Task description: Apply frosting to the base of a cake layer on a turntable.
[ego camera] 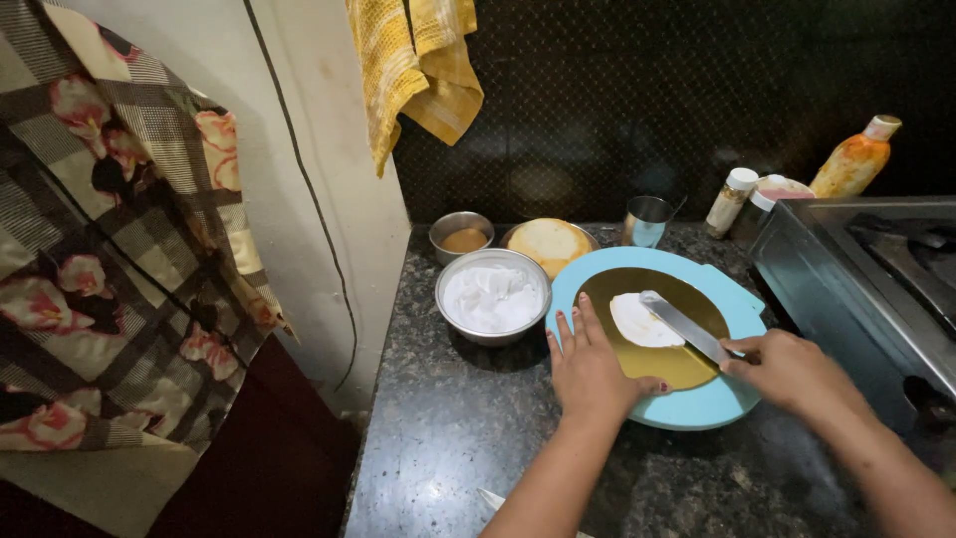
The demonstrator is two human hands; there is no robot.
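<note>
Here: right hand [787, 369] closed round a palette knife [685, 327], blade in white cream [637, 321] on gold board [687, 364]; left hand [590, 367] flat, fingers spread, gripping nothing, on blue turntable [697, 406].

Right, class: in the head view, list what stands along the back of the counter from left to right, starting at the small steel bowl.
Small steel bowl of brown stuff → round sponge cake → steel cup → small white-capped bottle → orange bottle.
</note>
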